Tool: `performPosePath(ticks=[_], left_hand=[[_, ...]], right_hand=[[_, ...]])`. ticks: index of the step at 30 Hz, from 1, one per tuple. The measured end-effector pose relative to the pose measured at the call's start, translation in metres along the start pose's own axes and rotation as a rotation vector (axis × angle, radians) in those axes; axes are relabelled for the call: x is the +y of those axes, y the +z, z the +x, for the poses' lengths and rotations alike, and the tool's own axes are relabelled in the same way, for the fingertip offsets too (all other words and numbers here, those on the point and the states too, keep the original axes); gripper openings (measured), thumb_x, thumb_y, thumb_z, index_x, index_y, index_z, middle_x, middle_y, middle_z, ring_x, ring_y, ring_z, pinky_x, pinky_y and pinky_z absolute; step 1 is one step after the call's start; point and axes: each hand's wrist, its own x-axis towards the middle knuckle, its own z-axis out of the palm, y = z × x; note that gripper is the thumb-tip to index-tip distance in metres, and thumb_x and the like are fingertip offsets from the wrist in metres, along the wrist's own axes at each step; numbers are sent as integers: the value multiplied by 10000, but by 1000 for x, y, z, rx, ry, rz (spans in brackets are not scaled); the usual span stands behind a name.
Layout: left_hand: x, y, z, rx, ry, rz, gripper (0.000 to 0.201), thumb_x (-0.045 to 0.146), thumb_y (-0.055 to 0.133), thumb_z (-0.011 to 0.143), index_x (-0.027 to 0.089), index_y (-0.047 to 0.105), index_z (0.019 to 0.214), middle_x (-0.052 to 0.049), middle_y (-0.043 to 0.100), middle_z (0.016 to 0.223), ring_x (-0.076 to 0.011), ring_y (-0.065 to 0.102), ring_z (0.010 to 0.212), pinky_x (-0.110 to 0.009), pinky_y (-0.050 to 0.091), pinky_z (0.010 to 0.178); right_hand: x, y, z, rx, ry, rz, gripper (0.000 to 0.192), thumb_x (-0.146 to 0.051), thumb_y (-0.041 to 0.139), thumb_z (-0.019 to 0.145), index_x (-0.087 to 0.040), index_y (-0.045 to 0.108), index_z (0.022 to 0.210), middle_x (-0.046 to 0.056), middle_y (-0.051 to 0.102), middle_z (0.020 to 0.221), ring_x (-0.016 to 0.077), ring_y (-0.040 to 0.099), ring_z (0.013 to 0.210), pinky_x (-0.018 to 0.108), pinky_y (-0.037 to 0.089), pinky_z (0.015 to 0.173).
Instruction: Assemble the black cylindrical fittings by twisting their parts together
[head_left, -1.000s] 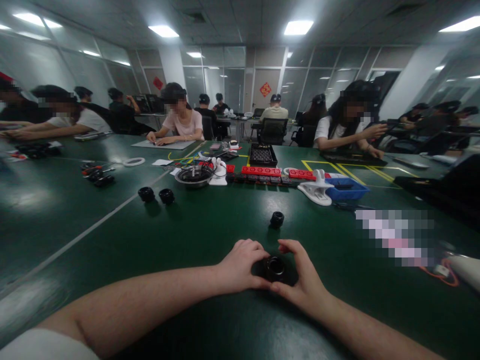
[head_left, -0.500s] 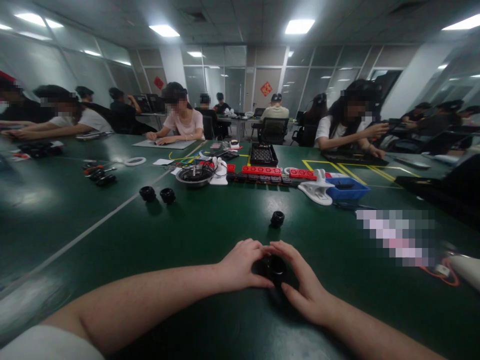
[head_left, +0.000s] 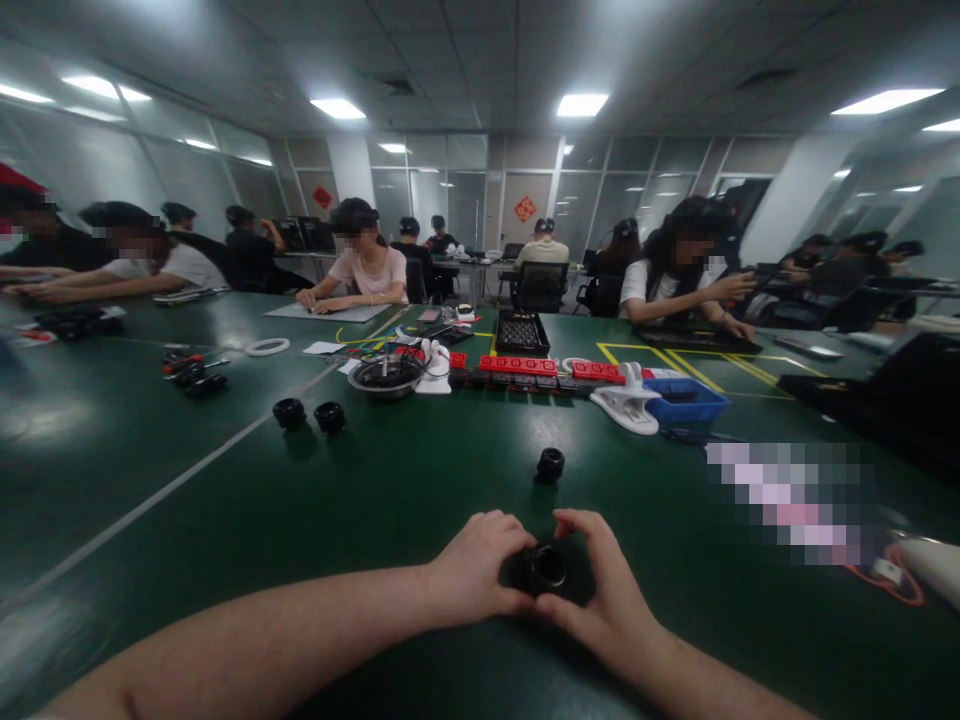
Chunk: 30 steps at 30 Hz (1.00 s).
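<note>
A black hollow cylindrical part (head_left: 550, 566) stands close in front of me, its round opening facing up. Around its left side is my left hand (head_left: 484, 565), thumb and fingers closed on it. My right hand (head_left: 604, 580) curves about the right side with thumb and fingers spread; a gap shows between its palm and the part, and the thumb tip lies by the lower edge. Just beyond sits a similar black ribbed part (head_left: 550, 464). Two more, a left one (head_left: 289, 414) and a right one (head_left: 329, 418), stand farther off to the left.
Across the table lie a round metal dish (head_left: 386, 375), red blocks (head_left: 517, 364), a white clamp (head_left: 628, 402), a blue bin (head_left: 686, 400) and a black tray (head_left: 521, 335). Tools (head_left: 195, 370) lie at left. Other people sit around the table.
My right hand has opened away from the black cylindrical part, its fingertips now apart from the left hand's. The part tilts slightly differently. The camera view has tipped upward.
</note>
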Motion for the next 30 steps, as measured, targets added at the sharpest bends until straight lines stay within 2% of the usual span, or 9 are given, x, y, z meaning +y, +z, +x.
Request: performPosePath(ticks=[8, 11, 13, 16, 20, 26, 30], left_hand=[[2, 0, 1, -2, -12, 19, 402, 453, 671, 639, 191, 538, 914, -13, 550, 904, -190, 489, 835, -288, 379, 737], [2, 1, 0, 1, -18, 14, 400, 473, 657, 644, 189, 539, 899, -16, 553, 896, -192, 490, 827, -291, 375, 725], [2, 1, 0, 2, -22, 12, 437, 491, 659, 635, 194, 537, 932, -17, 553, 898, -195, 492, 832, -293, 375, 727], [2, 0, 0, 0, -9, 9, 504, 512, 659, 632, 203, 525, 1007, -23, 554, 942, -202, 494, 863, -306, 372, 759], [2, -1, -1, 2, -9, 5, 517, 526, 679, 600, 199, 538, 974, -23, 557, 955, -204, 498, 868, -302, 374, 756], [2, 1, 0, 14, -13, 22, 461, 503, 682, 610, 201, 543, 929, -5, 558, 911, -187, 496, 832, -290, 370, 739], [1, 2, 0, 18, -1, 25, 447, 526, 655, 628, 196, 540, 905, -7, 551, 883, -186, 491, 817, -286, 369, 724]], right_hand=[[-2, 3, -1, 25, -21, -21, 500, -365, 641, 672, -200, 393, 1074, 70, 509, 915, 233, 536, 833, 379, 476, 715], [-1, 2, -4, -60, 16, 20, 428, -244, 561, 742, -216, 374, 1127, 72, 537, 949, 219, 552, 873, 376, 480, 764], [1, 0, -7, -142, 5, 70, 442, -187, 474, 789, -232, 324, 1203, 86, 536, 1047, 218, 539, 968, 387, 463, 831], [5, -4, -12, -205, -54, 126, 489, -140, 359, 824, -252, 238, 1284, 96, 460, 1227, 234, 445, 1136, 440, 389, 934], [6, -5, -12, -166, -21, 133, 451, -190, 338, 850, -246, 252, 1289, 91, 406, 1285, 242, 368, 1201, 457, 333, 977], [3, -1, -5, -50, 28, 28, 442, -332, 486, 794, -199, 348, 1193, 119, 453, 1154, 262, 455, 1080, 420, 411, 892], [2, 0, -2, -76, 69, -12, 350, -355, 552, 736, -190, 463, 1032, 111, 456, 1088, 271, 464, 1037, 400, 431, 842]])
